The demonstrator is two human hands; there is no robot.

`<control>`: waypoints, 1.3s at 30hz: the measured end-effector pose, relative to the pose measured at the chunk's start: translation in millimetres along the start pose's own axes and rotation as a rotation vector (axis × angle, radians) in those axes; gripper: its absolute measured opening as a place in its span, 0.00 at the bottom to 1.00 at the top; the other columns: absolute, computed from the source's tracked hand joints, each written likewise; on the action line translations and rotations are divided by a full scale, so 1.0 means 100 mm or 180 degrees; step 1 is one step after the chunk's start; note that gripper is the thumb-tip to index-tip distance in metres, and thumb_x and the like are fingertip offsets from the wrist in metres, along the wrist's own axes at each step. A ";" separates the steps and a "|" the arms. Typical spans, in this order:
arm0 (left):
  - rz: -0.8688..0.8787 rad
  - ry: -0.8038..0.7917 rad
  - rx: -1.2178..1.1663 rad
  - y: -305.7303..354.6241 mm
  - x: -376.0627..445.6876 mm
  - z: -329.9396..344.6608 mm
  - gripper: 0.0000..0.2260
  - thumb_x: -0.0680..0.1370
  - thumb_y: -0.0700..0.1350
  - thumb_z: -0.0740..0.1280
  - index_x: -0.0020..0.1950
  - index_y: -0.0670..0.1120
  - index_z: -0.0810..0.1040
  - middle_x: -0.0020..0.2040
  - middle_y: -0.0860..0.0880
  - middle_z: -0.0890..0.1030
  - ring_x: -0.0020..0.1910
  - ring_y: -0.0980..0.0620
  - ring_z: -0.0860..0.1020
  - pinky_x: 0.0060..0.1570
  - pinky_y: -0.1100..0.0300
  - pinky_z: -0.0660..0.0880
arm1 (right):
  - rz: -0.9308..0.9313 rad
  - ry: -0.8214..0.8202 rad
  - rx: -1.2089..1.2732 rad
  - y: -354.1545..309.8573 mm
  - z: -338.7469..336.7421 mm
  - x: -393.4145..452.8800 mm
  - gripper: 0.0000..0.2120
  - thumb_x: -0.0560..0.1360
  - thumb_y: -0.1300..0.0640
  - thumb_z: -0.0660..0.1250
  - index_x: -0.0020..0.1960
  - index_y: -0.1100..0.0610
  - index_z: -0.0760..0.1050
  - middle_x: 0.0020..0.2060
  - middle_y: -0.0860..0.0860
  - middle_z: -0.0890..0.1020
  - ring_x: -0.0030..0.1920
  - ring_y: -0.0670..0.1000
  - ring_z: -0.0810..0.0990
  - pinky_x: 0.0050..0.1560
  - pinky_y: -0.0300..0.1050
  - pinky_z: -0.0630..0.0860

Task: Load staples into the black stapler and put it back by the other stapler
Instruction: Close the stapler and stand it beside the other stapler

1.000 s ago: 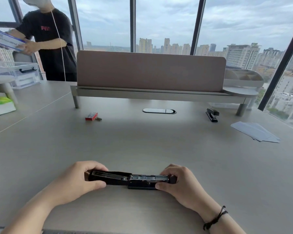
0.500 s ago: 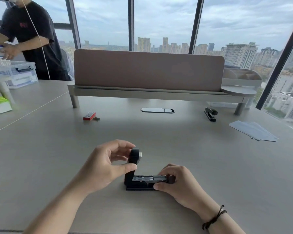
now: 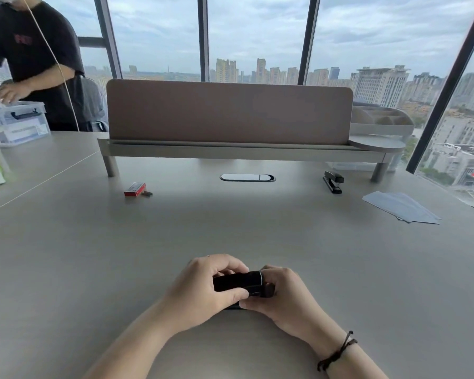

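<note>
— Where's the black stapler point(image 3: 237, 281)?
— Low centre of the frame, on the tabletop point(image 3: 93, 255), lid down.
— And the grip?
— Left hand point(image 3: 203, 289) is clamped over its top; right hand point(image 3: 283, 292) pinches its right end.
— The other stapler point(image 3: 333, 181)?
— Upper right, well apart. A red staple box point(image 3: 134, 189) lies upper left.

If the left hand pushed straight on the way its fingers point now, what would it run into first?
The left hand points rightward along the black stapler it grips, so it would probably meet the right hand almost at once: their fingers already look close to touching at the stapler's end.
</note>
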State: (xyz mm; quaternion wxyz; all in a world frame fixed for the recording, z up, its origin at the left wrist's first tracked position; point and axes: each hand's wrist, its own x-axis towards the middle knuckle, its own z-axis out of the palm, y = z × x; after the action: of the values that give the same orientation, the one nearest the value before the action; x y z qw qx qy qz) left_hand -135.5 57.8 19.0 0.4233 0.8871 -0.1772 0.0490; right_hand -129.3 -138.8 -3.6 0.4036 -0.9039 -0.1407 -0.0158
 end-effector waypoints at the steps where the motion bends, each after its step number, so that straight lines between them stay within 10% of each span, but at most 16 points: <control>1: -0.0011 0.0004 0.0031 -0.02 0.00 0.00 0.13 0.69 0.49 0.79 0.51 0.59 0.83 0.45 0.57 0.86 0.46 0.59 0.83 0.48 0.68 0.77 | 0.0026 0.0016 -0.0019 0.00 0.00 0.00 0.13 0.63 0.47 0.77 0.40 0.54 0.80 0.34 0.50 0.80 0.35 0.48 0.77 0.38 0.48 0.74; 12: -0.0187 0.0013 -0.0191 -0.15 -0.11 0.03 0.15 0.71 0.46 0.78 0.54 0.61 0.83 0.48 0.62 0.86 0.49 0.61 0.84 0.53 0.62 0.79 | -0.0101 -0.0015 0.1410 0.01 -0.13 -0.11 0.10 0.73 0.45 0.70 0.50 0.49 0.80 0.42 0.54 0.87 0.36 0.58 0.80 0.41 0.51 0.73; 18: -0.0131 -0.0011 -0.0152 -0.17 -0.12 0.07 0.15 0.71 0.47 0.78 0.55 0.60 0.83 0.50 0.64 0.86 0.52 0.63 0.83 0.56 0.60 0.79 | 0.0057 0.0014 0.1231 0.04 -0.14 -0.11 0.03 0.75 0.58 0.71 0.47 0.52 0.81 0.39 0.52 0.88 0.40 0.62 0.84 0.43 0.51 0.76; 28: -0.0076 0.0033 -0.0258 -0.19 -0.13 0.05 0.15 0.72 0.47 0.77 0.56 0.61 0.82 0.52 0.63 0.86 0.53 0.62 0.83 0.57 0.56 0.80 | -0.0084 0.0052 0.1337 -0.01 -0.13 -0.13 0.05 0.74 0.51 0.69 0.48 0.49 0.80 0.42 0.57 0.87 0.42 0.64 0.83 0.46 0.62 0.78; 39: -0.0213 0.0874 0.0647 -0.28 -0.28 -0.14 0.14 0.69 0.50 0.79 0.49 0.59 0.79 0.46 0.60 0.77 0.49 0.65 0.75 0.47 0.71 0.68 | 0.0041 -0.0481 0.0560 -0.03 -0.18 -0.22 0.18 0.62 0.57 0.80 0.50 0.47 0.82 0.37 0.36 0.84 0.32 0.39 0.77 0.36 0.34 0.72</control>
State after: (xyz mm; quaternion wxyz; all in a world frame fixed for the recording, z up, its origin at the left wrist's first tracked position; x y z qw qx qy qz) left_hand -151.1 92.4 0.5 0.3530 0.9158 -0.0822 0.1733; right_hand -150.1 -155.4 8.0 0.4696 -0.8645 -0.1658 0.0674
